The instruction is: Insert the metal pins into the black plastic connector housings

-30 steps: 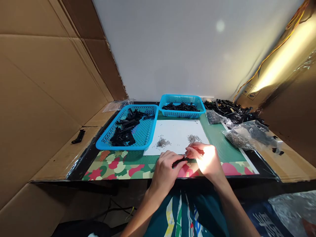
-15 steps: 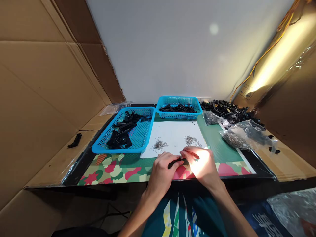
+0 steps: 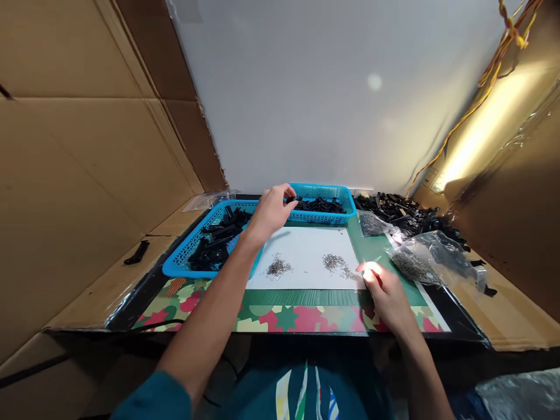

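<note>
My left hand (image 3: 273, 209) reaches over the left end of the far blue basket (image 3: 321, 219). Its thumb and fingers curl around a small black plastic part (image 3: 298, 199), close to similar black parts (image 3: 324, 205) in that basket. At the right edge of the white sheet (image 3: 306, 245), my right hand (image 3: 387, 294) has its fingertips pinched together under bright light. What they hold, if anything, cannot be made out. Beside it lies a pile of tiny metal pieces (image 3: 333, 262), with another metal pile (image 3: 279, 266) farther left on the sheet.
A larger blue basket (image 3: 175, 262) of black parts stands left, partly behind my left arm. At right are a heap of black parts (image 3: 402, 213) and clear bags of small pieces (image 3: 413, 265). One black part (image 3: 137, 252) lies on the left cardboard. Cardboard walls flank the table.
My hands have parted from the black part held between them. The left has moved forward to the far basket; the right has shifted right, beside the metal pile.
</note>
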Available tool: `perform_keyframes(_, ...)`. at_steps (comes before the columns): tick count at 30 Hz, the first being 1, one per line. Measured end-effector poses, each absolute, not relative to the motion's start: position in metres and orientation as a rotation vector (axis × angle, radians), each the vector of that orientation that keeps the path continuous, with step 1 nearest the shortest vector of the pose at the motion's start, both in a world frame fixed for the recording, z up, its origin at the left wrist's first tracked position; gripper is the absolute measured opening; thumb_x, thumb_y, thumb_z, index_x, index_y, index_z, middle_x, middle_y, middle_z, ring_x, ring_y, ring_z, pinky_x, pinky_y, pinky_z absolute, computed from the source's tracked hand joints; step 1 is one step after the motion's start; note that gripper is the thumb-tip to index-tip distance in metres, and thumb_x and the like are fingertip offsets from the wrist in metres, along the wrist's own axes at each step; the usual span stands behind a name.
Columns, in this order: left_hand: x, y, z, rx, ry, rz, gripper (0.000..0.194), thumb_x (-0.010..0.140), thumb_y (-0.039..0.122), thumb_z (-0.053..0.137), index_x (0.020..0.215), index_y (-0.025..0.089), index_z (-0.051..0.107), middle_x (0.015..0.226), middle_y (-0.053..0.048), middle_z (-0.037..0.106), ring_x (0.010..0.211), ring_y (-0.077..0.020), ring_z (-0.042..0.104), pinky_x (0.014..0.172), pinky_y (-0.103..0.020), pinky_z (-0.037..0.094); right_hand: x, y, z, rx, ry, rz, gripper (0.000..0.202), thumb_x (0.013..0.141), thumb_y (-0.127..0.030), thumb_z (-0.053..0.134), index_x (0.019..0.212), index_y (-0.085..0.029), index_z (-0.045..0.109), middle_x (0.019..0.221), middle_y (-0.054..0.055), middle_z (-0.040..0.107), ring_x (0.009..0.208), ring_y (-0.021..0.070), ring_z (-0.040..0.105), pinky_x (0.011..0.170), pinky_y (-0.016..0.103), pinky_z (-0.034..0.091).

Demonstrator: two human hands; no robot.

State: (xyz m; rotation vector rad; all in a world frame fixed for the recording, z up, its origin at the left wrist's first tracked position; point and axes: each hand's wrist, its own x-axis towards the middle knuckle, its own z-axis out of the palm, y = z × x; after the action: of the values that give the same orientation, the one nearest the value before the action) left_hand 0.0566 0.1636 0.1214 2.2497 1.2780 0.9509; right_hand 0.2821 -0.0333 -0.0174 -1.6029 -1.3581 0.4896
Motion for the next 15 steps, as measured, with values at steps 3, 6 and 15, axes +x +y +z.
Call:
perform_keyframes(3, 0.068, 0.212, 0.124, 2.182, 1.277, 0.776, 0.013, 0.084, 0.018, 0.079, 0.088, 0.014, 0.067, 0.083, -0.007, 0.072, 0.068, -0.0156, 0.065, 0.071, -0.030, 0.053, 0.282, -0.032, -0.017, -1.665, -1.461, 0.499, 0.036, 0.100, -0.042, 0.042, 0.093, -0.020, 0.070, 0.078, 0.005, 0.071, 0.068, 0.0223, 0.062, 0.064, 0.031, 0.042)
perform_keyframes(6, 0.073, 0.240, 0.120, 2.119, 1.286, 0.705, 0.013, 0.087, 0.019, 0.077, 0.091, 0.012, 0.066, 0.081, -0.008, 0.073, 0.062, -0.0142, 0.066, 0.068, -0.029, 0.054, 0.284, -0.031, -0.016, -1.773, -1.486, 0.435, 0.032, 0.096, -0.043, 0.047, 0.088, -0.021, 0.069, 0.066, 0.003, 0.064, 0.058, 0.0216, 0.056, 0.058, 0.030, 0.037)
perform_keyframes(15, -0.007, 0.235, 0.128, 2.226, 1.367, 0.540, 0.024, 0.091, 0.038, 0.068, 0.096, 0.016, 0.070, 0.092, -0.007, 0.075, 0.070, -0.0155, 0.067, 0.065, -0.025, 0.047, 0.285, -0.023, -0.016, -1.804, -1.540, 0.334, 0.022, 0.086, -0.034, 0.055, 0.067, -0.023, 0.058, 0.067, 0.002, 0.060, 0.060, 0.0190, 0.049, 0.061, 0.030, 0.036)
